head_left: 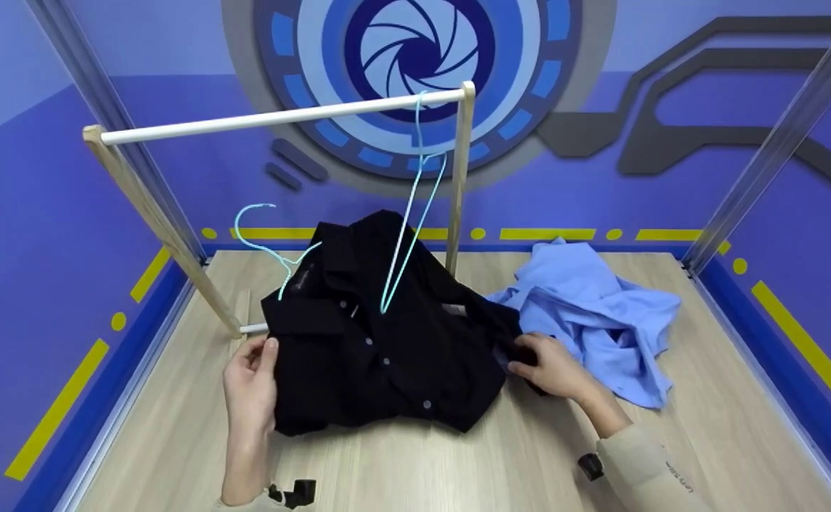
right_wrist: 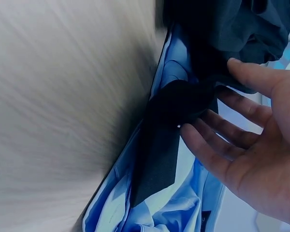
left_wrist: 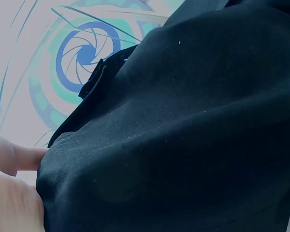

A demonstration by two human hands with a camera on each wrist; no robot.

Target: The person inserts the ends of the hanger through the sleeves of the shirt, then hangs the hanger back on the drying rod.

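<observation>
A black button-up shirt (head_left: 451,355) lies rumpled on the table, its collar toward the rack. From its neck opening sticks the hook of a light-blue hanger (head_left: 256,245); the rest of that hanger is hidden by cloth. My left hand (head_left: 252,384) pinches the shirt's left edge; in the left wrist view black cloth (left_wrist: 174,125) covers part of its fingers. At the other side, my right hand (head_left: 554,366) holds the shirt's sleeve. The right wrist view has the thumb above the black sleeve (right_wrist: 157,140) and the fingers curved beneath, with the cuff hanging down.
A rack with a white rail (head_left: 280,119) and wooden posts stands behind and over the shirt. A second light-blue hanger (head_left: 405,235) hangs on its right end, in front of the black cloth. A crumpled blue garment (head_left: 600,313) lies at the right, beside the sleeve.
</observation>
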